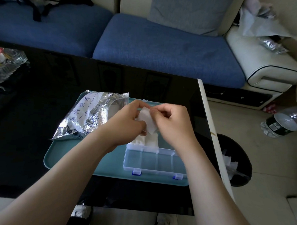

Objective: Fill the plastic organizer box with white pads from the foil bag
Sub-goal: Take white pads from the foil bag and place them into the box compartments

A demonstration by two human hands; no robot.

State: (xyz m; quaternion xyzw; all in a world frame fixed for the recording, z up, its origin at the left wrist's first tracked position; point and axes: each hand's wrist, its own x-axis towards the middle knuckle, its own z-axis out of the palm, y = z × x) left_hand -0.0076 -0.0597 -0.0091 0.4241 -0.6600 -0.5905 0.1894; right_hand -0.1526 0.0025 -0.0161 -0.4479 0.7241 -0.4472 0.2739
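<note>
Head view, the only one supplied.

My left hand [126,120] and right hand [173,123] meet above the far part of the plastic organizer box [158,172]. Between them is one white pad [146,119], held clear of the box and tilted. My left fingers are curled round its left side. My right thumb and forefinger pinch its upper right edge, and the other right fingers are folded into the palm. Both grips are closed on the same pad; neither hand is spread.

The box is clear plastic with two blue latches [136,172] on its near wall. It stands on the right half of a teal tray [70,160]. A near row of four compartments runs along the front. In the row behind it, more white pads [151,140] fill two neighbouring compartments at the left, directly under my hands. How far that row is filled to the right I cannot tell, as my right wrist covers it.

The foil bag [86,116] lies crumpled on the left part of the tray. Its open mouth is turned toward my left hand, and its lower corner reaches over the tray's edge.

The tray rests on a glossy black table [43,94], with a cut-glass dish [8,63] at its far left. A blue sofa [164,50] stands beyond the table. On the floor to the right are a black bin [244,150] holding white scraps and a plastic bottle [283,121] on its side.
</note>
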